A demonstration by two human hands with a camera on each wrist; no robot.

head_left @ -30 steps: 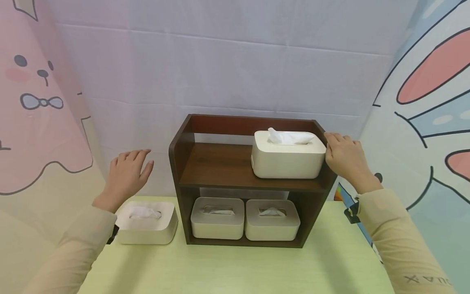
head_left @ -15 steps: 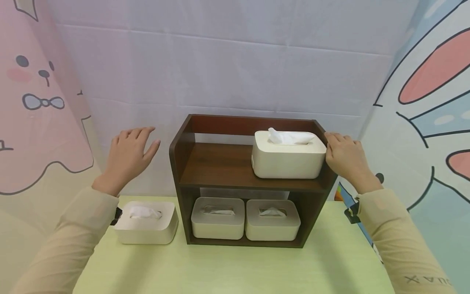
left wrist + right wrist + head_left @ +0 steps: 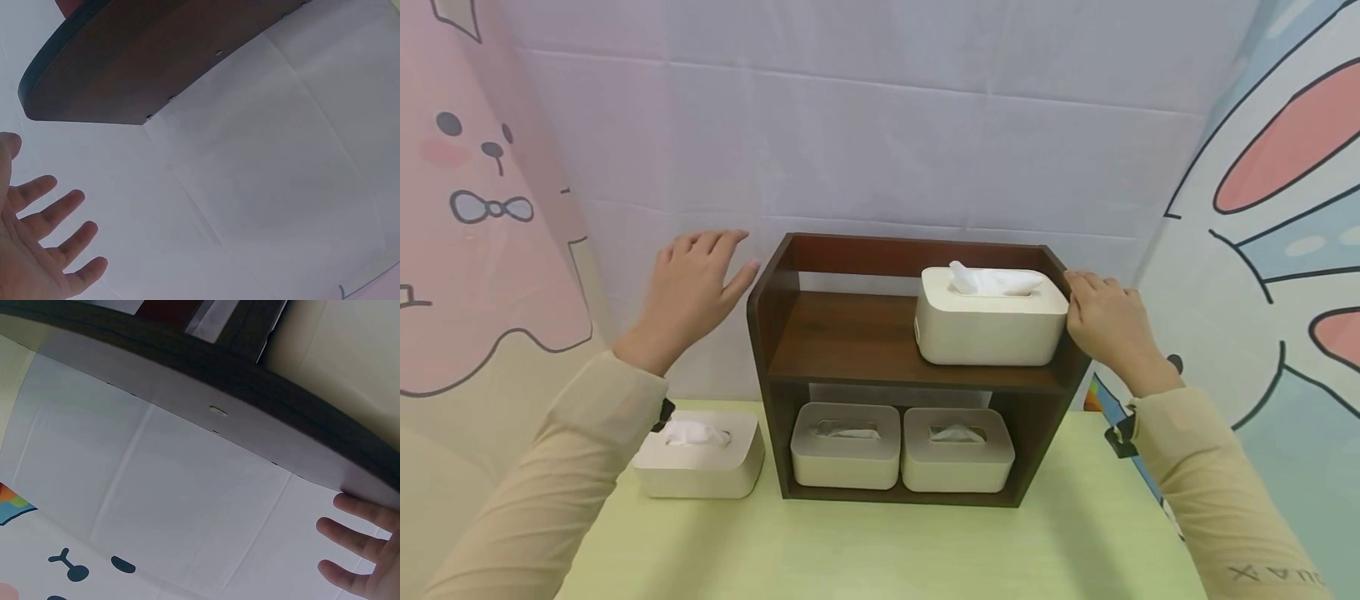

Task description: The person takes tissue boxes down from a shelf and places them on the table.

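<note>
My left hand (image 3: 688, 287) hovers just outside the left side of a dark brown two-tier shelf (image 3: 850, 333), fingers spread, holding nothing. In the left wrist view its fingers (image 3: 59, 215) stand apart from the shelf's side panel. At the top of the shelf's right side panel rests my right hand (image 3: 1108, 321). The right wrist view has straight fingers (image 3: 359, 539) along the panel's outer face, one touching it; the thumb is hidden. Beside this hand, on the upper tier, sits a cream tissue box (image 3: 988, 333) with a white tissue sticking up.
The lower tier holds two more tissue boxes, a left one (image 3: 845, 458) and a right one (image 3: 957, 462), side by side. Another tissue box (image 3: 700, 475) stands on the pale green table (image 3: 850, 550), left of the shelf. Cloth with cartoon animals hangs at both sides.
My left hand has risen and moved right, from above the left tissue box towards the shelf's left panel. The right hand, shelf and tissue boxes have stayed in place.
</note>
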